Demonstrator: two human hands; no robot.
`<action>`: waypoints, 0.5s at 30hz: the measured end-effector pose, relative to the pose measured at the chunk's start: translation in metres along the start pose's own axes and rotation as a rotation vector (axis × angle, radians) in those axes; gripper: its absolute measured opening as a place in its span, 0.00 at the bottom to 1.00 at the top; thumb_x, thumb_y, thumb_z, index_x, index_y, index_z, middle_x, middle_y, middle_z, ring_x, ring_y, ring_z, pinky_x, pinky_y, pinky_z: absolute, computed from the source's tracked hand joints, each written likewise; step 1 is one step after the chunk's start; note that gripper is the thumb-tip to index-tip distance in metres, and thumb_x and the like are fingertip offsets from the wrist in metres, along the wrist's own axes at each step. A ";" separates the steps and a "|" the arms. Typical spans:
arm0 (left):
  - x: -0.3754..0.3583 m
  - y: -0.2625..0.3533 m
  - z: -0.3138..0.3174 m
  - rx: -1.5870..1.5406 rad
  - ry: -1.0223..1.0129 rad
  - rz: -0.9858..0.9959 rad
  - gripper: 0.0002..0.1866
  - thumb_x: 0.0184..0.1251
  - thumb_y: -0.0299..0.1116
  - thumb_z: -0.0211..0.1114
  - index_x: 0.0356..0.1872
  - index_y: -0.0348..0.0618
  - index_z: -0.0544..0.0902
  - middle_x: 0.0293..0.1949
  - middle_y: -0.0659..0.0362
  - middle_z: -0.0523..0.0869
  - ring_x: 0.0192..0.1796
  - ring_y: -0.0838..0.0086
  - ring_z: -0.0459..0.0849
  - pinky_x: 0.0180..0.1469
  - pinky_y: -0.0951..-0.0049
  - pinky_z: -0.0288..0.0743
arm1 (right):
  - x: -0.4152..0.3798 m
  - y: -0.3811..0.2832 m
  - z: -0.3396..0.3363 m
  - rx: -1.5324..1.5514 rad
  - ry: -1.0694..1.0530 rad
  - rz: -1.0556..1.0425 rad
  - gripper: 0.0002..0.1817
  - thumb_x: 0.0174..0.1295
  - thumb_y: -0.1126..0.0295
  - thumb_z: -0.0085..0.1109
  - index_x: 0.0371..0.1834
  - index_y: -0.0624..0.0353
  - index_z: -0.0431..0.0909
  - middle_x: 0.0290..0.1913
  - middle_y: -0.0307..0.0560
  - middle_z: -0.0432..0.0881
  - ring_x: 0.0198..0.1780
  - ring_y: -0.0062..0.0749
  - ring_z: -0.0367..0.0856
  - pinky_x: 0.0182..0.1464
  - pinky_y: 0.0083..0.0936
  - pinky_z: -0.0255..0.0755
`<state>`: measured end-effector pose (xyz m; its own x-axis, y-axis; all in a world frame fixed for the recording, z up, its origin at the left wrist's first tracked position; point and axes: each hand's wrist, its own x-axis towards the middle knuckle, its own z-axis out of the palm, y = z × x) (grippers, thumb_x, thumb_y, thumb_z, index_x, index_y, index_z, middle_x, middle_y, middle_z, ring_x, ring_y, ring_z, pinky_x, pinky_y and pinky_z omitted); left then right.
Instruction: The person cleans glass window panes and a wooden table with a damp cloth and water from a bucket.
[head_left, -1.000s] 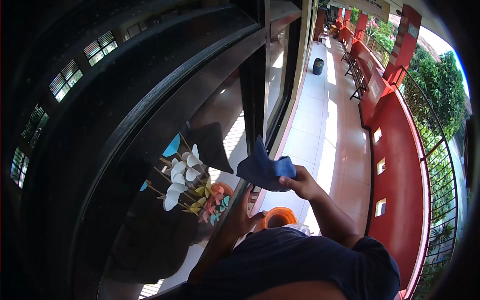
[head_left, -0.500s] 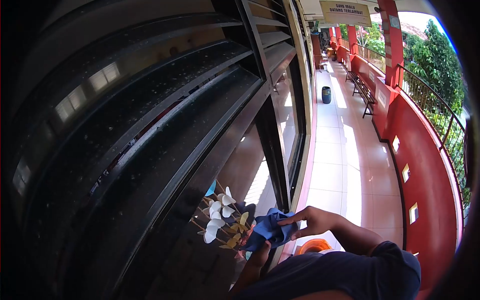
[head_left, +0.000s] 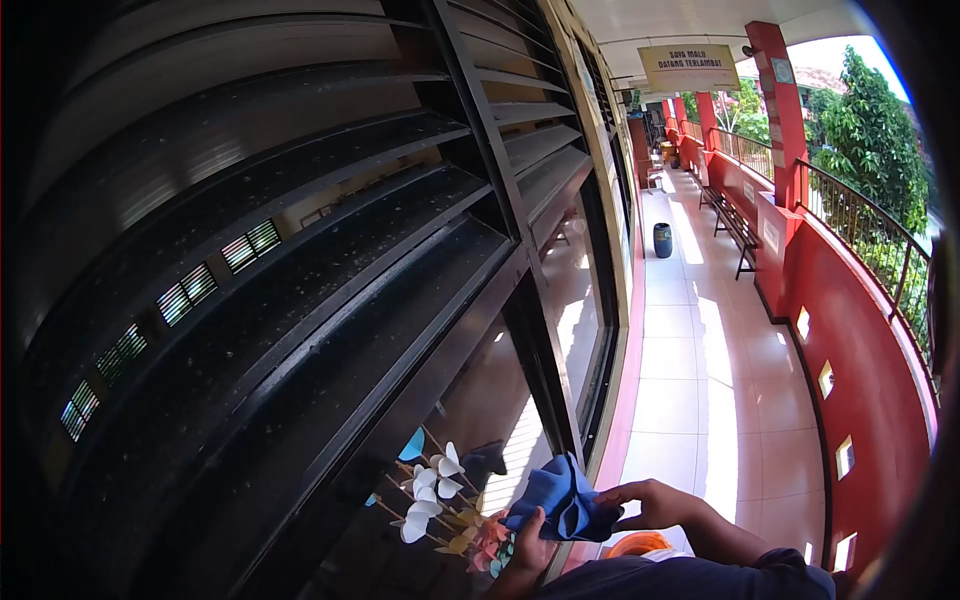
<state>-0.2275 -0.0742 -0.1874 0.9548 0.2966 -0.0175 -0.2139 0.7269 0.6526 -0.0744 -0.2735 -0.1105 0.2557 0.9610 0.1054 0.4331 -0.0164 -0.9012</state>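
Observation:
A blue cloth (head_left: 556, 496), folded and bunched, is held up between my two hands in front of the window. My left hand (head_left: 533, 543) grips its lower left side, thumb upright against the fabric. From the right, my right hand (head_left: 648, 502) pinches the cloth's edge, and its fingertips are partly hidden by the folds. Just left of the cloth, white, blue and pinkish artificial flowers (head_left: 437, 483) show at the dark window glass (head_left: 480, 390). An orange container (head_left: 638, 543) sits below my right hand, partly covered by my arm and body.
Dark dusty louvre slats (head_left: 330, 260) fill the left side above the pane. Along the tiled corridor (head_left: 670, 350) stand a dark barrel (head_left: 662, 240) and benches (head_left: 735, 235). A red wall (head_left: 850, 350) with a railing (head_left: 880, 235) runs along the right. A sign (head_left: 688, 69) hangs overhead.
The view has tilted upward, so the hands and cloth sit lower in it. The cloth has been refolded between the fingers, and its folds now stand up more.

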 end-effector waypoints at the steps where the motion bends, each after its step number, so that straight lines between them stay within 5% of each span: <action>1: 0.003 0.002 0.008 0.043 0.027 0.004 0.32 0.80 0.48 0.50 0.74 0.35 0.62 0.72 0.49 0.72 0.73 0.56 0.70 0.76 0.51 0.60 | -0.004 0.011 -0.001 0.049 -0.016 -0.019 0.33 0.59 0.68 0.75 0.69 0.52 0.75 0.53 0.50 0.87 0.56 0.37 0.86 0.61 0.31 0.77; 6: 0.027 -0.007 0.021 0.124 -0.009 0.222 0.24 0.80 0.42 0.53 0.68 0.35 0.69 0.66 0.49 0.77 0.69 0.58 0.75 0.75 0.53 0.62 | -0.021 0.046 -0.002 0.166 0.186 0.115 0.37 0.60 0.65 0.75 0.71 0.60 0.69 0.50 0.50 0.87 0.52 0.36 0.87 0.58 0.31 0.79; 11: 0.062 -0.039 0.008 0.247 0.517 0.505 0.19 0.81 0.45 0.54 0.54 0.37 0.78 0.53 0.53 0.83 0.55 0.65 0.82 0.64 0.62 0.73 | -0.027 0.061 -0.014 0.158 0.251 0.243 0.30 0.58 0.64 0.77 0.62 0.63 0.77 0.49 0.50 0.86 0.48 0.34 0.88 0.53 0.29 0.81; 12: 0.070 -0.048 0.005 0.334 0.630 0.598 0.20 0.82 0.46 0.53 0.52 0.36 0.79 0.49 0.54 0.84 0.50 0.68 0.83 0.58 0.66 0.76 | -0.028 0.062 -0.018 0.079 0.215 0.204 0.24 0.60 0.71 0.74 0.59 0.62 0.80 0.47 0.48 0.88 0.48 0.36 0.88 0.54 0.33 0.82; 15: 0.069 -0.048 0.025 0.548 0.492 0.623 0.19 0.83 0.45 0.51 0.51 0.36 0.78 0.46 0.58 0.82 0.49 0.71 0.80 0.55 0.68 0.74 | -0.034 0.080 -0.026 -0.081 0.262 -0.087 0.13 0.56 0.68 0.78 0.41 0.62 0.87 0.38 0.45 0.90 0.41 0.32 0.89 0.45 0.28 0.81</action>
<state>-0.1457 -0.1044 -0.2010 0.4830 0.8483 0.2173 -0.4079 -0.0016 0.9130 -0.0264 -0.3143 -0.1752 0.4244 0.8560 0.2953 0.5283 0.0308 -0.8485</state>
